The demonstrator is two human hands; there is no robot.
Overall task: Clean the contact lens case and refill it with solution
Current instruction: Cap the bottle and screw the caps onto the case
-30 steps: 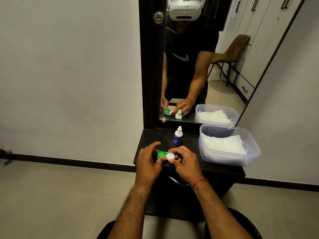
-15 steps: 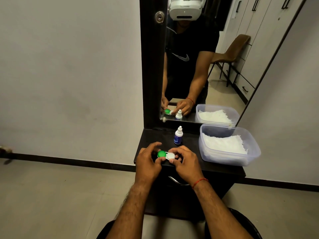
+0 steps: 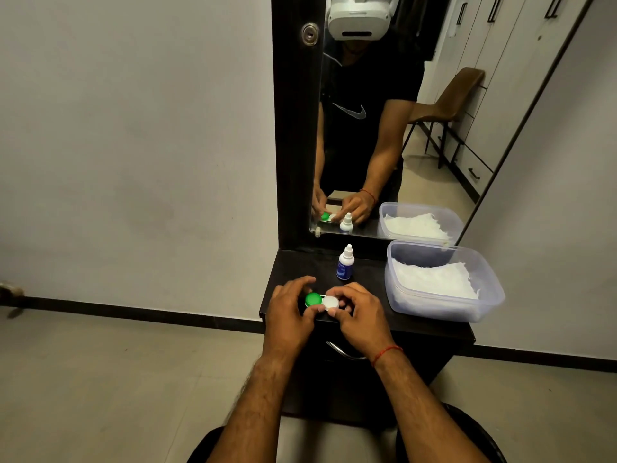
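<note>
I am looking down at the dark counter (image 3: 300, 265), where both hands are meeting over the contact lens case (image 3: 322, 301) near the front edge. The left hand (image 3: 290, 309) is curling round the end with the green cap (image 3: 313, 299), forefinger arching over the far side and thumb pressing in from the near side. The right hand (image 3: 359, 315) is pinching the end with the white cap (image 3: 331, 302), its thumb tip lying against the cap's near edge and its fingers bending over the top. Both caps are sitting on the case; whether the case is resting on the counter or being lifted just off it, I cannot tell. The solution bottle (image 3: 345, 264) is standing upright behind the hands, apart from them, with its cap on. To the right, a clear plastic tub (image 3: 434, 309) is holding white tissues (image 3: 434, 279). A mirror (image 3: 434, 145) is rising behind the counter.
</note>
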